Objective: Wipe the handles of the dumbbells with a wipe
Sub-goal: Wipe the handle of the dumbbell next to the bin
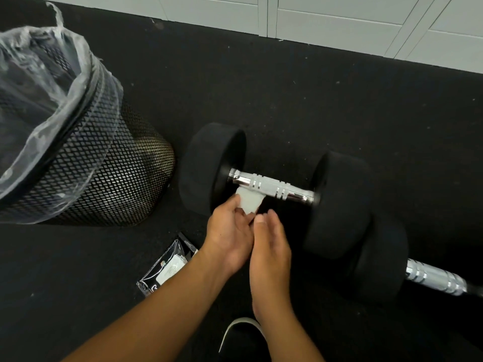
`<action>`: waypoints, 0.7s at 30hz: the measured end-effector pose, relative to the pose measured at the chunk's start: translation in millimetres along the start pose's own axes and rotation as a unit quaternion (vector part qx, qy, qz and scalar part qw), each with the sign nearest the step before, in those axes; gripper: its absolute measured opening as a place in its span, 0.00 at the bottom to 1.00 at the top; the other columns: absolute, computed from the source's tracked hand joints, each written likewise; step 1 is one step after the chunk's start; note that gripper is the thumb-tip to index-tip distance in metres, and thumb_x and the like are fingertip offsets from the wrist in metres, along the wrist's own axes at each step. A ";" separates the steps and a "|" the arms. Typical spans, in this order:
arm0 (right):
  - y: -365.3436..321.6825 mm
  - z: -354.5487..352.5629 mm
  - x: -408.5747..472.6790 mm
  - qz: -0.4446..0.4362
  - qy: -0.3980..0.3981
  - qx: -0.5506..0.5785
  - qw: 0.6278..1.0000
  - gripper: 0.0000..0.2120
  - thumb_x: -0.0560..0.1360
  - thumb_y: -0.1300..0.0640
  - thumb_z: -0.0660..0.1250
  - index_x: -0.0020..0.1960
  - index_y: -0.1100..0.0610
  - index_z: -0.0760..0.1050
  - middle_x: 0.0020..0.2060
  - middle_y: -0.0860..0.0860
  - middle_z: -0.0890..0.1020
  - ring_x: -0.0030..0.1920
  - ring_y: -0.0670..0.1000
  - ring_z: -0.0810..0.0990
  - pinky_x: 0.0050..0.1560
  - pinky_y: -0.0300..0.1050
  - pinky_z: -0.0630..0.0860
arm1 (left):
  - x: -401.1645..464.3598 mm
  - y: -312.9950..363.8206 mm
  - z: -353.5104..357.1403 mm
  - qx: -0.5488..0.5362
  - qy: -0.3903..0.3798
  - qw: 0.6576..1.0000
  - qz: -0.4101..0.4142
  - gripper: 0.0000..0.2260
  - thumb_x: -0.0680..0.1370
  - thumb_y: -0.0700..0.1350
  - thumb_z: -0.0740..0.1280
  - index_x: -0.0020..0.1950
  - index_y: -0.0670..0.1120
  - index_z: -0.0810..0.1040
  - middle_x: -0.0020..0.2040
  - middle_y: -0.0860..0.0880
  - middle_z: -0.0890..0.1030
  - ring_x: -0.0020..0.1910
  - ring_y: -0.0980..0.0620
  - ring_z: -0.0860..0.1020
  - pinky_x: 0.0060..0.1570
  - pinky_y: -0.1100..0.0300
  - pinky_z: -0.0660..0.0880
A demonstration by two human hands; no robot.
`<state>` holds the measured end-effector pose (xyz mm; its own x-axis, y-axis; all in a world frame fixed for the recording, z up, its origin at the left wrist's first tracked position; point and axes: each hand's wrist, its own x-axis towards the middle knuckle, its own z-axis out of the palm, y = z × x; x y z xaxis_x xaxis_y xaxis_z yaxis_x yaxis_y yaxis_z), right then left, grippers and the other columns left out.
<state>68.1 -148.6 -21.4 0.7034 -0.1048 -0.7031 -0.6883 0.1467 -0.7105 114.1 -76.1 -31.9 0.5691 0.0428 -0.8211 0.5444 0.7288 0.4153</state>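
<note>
A black dumbbell lies on the dark floor with its chrome handle (271,186) bare between two round heads. A second dumbbell's chrome handle (435,277) shows at the lower right, behind the first one's right head. My left hand (230,236) pinches a small folded white wipe (249,202) just below the near dumbbell's handle, close to its left head. My right hand (270,254) presses against the left one, thumb tip beside the wipe; whether it grips the wipe is hidden.
A black mesh waste bin (104,173) lined with a clear bag stands at the left. A torn wipe packet (167,267) lies on the floor under my left forearm. A dark shoe with a white sole (240,333) sits at the bottom. White cabinets (339,19) line the far wall.
</note>
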 end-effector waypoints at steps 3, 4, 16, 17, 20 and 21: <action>-9.7 16.7 21.2 0.060 -0.048 0.097 0.992 0.16 0.82 0.44 0.62 0.70 0.40 0.75 0.62 0.43 0.83 0.61 0.43 0.82 0.65 0.47 0.76 | -1.5 -0.9 -0.8 0.033 0.022 0.999 0.013 0.17 0.83 0.47 0.59 0.66 0.44 0.80 0.63 0.41 0.82 0.61 0.45 0.81 0.57 0.53 0.77; -13.2 20.2 24.8 0.067 -0.049 0.120 0.989 0.13 0.83 0.46 0.62 0.65 0.42 0.79 0.56 0.44 0.86 0.56 0.42 0.84 0.61 0.45 0.79 | -3.4 -0.8 0.5 0.038 0.025 0.999 0.020 0.16 0.83 0.47 0.59 0.65 0.44 0.81 0.61 0.42 0.84 0.61 0.46 0.81 0.56 0.54 0.77; -15.6 34.1 59.3 0.112 -0.038 0.418 0.901 0.16 0.83 0.63 0.60 0.69 0.61 0.76 0.64 0.60 0.82 0.66 0.58 0.80 0.72 0.59 0.72 | -85.4 23.3 4.5 0.584 0.096 0.676 0.439 0.18 0.81 0.44 0.64 0.72 0.55 0.74 0.67 0.62 0.76 0.67 0.68 0.72 0.66 0.72 0.68; -13.0 35.1 60.4 0.111 -0.045 0.439 0.891 0.17 0.83 0.63 0.60 0.69 0.61 0.76 0.64 0.60 0.82 0.67 0.58 0.80 0.73 0.60 0.72 | -83.6 28.5 1.8 0.624 0.104 0.610 0.476 0.20 0.82 0.42 0.63 0.74 0.50 0.72 0.72 0.56 0.73 0.71 0.62 0.70 0.70 0.68 0.66; 0.9 32.4 51.8 0.113 -0.082 0.443 0.886 0.19 0.82 0.64 0.59 0.71 0.59 0.75 0.65 0.61 0.81 0.67 0.59 0.79 0.75 0.60 0.68 | -70.0 42.1 -2.9 0.684 0.103 0.498 0.523 0.21 0.81 0.38 0.62 0.75 0.43 0.71 0.76 0.46 0.70 0.75 0.48 0.67 0.74 0.54 0.66; 4.8 30.7 48.0 0.115 -0.090 0.444 0.884 0.19 0.82 0.65 0.58 0.72 0.60 0.74 0.65 0.61 0.81 0.68 0.59 0.79 0.75 0.59 0.68 | -66.0 46.9 -2.5 0.689 0.106 0.486 0.526 0.21 0.81 0.37 0.63 0.75 0.41 0.70 0.76 0.44 0.69 0.76 0.46 0.66 0.74 0.51 0.65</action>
<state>104.0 -122.8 -57.6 0.6354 0.1740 -0.7524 -0.4615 0.8667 -0.1893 100.5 -43.0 40.7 0.9828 0.0727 0.1696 -0.0006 -0.9178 0.3971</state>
